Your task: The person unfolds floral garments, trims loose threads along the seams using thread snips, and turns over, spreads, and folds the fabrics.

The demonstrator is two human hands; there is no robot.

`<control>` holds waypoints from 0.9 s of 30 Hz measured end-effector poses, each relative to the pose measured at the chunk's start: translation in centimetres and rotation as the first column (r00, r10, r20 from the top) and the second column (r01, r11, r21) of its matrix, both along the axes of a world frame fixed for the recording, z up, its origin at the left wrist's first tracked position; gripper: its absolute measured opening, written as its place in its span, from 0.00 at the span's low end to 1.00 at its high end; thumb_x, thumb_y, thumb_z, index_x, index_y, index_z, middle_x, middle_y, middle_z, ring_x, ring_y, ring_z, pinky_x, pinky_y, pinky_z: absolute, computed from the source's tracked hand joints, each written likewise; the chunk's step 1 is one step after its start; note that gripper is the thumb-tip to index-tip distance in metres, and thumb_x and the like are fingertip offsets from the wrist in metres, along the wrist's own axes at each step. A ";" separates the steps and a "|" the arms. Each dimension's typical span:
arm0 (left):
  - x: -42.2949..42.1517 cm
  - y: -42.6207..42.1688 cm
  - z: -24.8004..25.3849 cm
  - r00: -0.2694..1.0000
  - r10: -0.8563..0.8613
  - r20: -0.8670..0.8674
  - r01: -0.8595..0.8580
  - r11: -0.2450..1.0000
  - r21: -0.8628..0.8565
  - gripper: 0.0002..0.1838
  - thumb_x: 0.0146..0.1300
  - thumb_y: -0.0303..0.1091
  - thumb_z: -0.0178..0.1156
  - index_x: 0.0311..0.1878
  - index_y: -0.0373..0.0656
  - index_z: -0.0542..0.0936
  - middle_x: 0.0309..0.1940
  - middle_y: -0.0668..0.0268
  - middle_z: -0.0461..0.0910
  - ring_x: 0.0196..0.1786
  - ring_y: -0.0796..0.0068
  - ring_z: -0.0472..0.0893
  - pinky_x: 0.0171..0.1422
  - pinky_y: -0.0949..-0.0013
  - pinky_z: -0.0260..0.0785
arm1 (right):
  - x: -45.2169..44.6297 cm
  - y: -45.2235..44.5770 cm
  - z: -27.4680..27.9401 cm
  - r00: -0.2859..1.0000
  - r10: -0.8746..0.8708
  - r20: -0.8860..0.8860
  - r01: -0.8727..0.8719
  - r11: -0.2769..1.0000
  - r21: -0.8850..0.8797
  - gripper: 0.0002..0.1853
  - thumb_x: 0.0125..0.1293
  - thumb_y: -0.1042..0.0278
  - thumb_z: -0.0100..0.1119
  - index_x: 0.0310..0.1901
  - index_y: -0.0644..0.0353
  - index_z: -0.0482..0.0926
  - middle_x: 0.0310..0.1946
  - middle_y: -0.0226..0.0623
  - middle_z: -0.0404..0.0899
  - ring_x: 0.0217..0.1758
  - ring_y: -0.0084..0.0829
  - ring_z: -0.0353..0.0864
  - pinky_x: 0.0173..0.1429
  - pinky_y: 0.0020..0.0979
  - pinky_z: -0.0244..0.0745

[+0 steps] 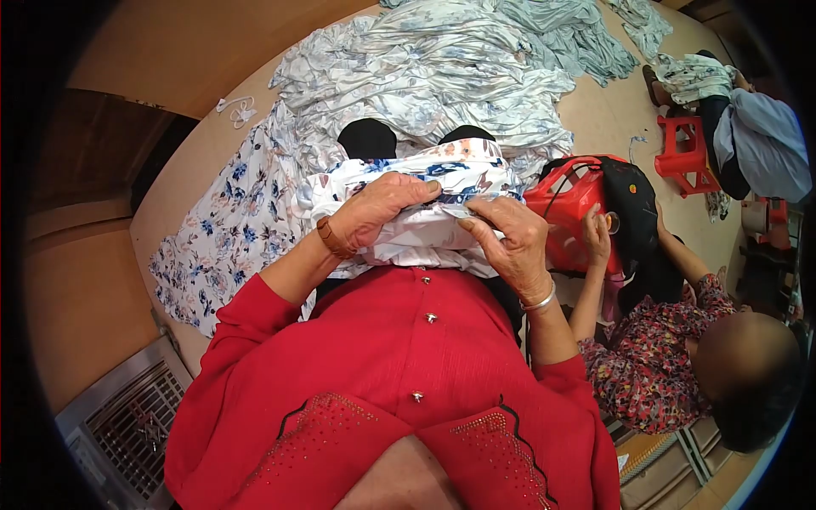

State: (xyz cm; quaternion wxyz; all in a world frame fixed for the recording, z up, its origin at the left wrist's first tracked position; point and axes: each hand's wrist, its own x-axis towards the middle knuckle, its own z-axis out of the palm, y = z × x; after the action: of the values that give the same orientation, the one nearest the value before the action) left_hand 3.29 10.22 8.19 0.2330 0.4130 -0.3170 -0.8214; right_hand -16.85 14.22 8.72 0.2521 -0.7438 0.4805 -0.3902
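Observation:
White floral fabric (408,236) lies bunched across my lap, printed with blue and brownish flowers. My left hand (387,204) grips its folded edge between thumb and fingers. Opposite it, my right hand (510,229) pinches the same edge, thumb close to the left thumb. A small pale strip shows between the two hands; its kind I cannot make out. The fabric runs on past my knees into a large heap of the same cloth (425,64) on the floor.
To my right, a person in a patterned top (646,365) handles a black bag (633,204) by a red plastic stool (561,225). Another red stool (684,157) stands beyond, near a further seated person. White cord (242,110) and a metal grille (132,425) are at left.

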 end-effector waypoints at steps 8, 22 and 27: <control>0.6 0.1 -1.3 0.999 -0.025 0.025 0.024 0.999 0.043 0.12 0.60 0.36 0.54 0.40 0.36 0.78 0.35 0.67 0.78 0.36 0.84 0.76 0.40 0.80 0.68 | -0.9 0.1 -1.0 0.973 -0.111 0.203 0.047 0.955 0.294 0.10 0.49 0.70 0.63 0.34 0.64 0.78 0.27 0.37 0.78 0.29 0.30 0.79 0.34 0.26 0.72; -0.5 0.9 -0.9 0.991 -0.034 0.128 0.039 0.999 -0.035 0.18 0.62 0.45 0.52 0.35 0.36 0.77 0.29 0.68 0.77 0.31 0.84 0.73 0.36 0.79 0.66 | 1.5 1.5 -1.0 0.987 -0.040 0.155 0.039 0.999 0.010 0.16 0.41 0.74 0.61 0.37 0.59 0.76 0.29 0.38 0.78 0.32 0.37 0.79 0.35 0.30 0.73; -0.4 0.9 -0.9 0.995 -0.046 0.086 0.045 0.999 0.005 0.18 0.62 0.44 0.52 0.37 0.36 0.77 0.31 0.67 0.78 0.32 0.84 0.74 0.37 0.79 0.67 | 1.7 1.6 -1.5 0.987 -0.049 0.154 0.049 0.999 -0.001 0.17 0.39 0.76 0.61 0.37 0.59 0.76 0.28 0.36 0.79 0.32 0.36 0.79 0.34 0.29 0.74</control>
State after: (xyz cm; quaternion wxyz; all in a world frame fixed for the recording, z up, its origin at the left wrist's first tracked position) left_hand 2.86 11.16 7.27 0.1997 0.4409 -0.3347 -0.8085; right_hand -15.11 15.77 7.21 0.2772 -0.6999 0.4768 -0.4538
